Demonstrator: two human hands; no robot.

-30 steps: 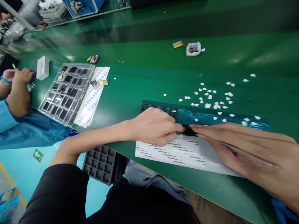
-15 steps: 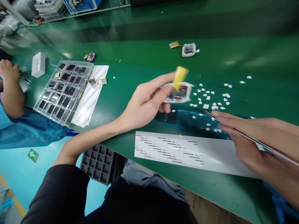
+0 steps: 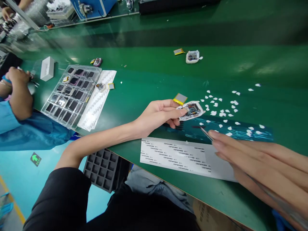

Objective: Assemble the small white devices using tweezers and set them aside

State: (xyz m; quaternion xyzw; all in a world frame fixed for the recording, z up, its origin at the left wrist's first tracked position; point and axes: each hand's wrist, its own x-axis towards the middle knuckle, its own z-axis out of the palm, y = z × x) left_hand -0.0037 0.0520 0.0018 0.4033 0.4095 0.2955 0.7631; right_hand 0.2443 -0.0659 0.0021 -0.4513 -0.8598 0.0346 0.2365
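My left hand (image 3: 158, 115) pinches a small white-cased circuit module (image 3: 191, 110) with a flat yellow-edged battery (image 3: 180, 98) hanging off it, held just above the green bench. My right hand (image 3: 260, 160) grips thin metal tweezers (image 3: 206, 133), whose tip carries a small black strip just below the module. Under both lies a blue-green backing sheet (image 3: 240, 131) with rows of black strips at its left end. A white label sheet (image 3: 178, 155) lies along the near edge.
Several white peeled bits (image 3: 221, 102) are scattered beyond the sheet. A clear tray of dark screens (image 3: 69, 94) and a second label sheet (image 3: 97, 99) lie at left, by a co-worker's hands (image 3: 18, 89) in blue sleeves. Another module (image 3: 192, 56) lies farther back. A black grid tray (image 3: 103, 168) sits below the bench.
My left hand left the black strips, picked up the module with its battery, and now holds it lower and steadier. My right hand drew back, then brought the tweezers' tip with a strip toward it.
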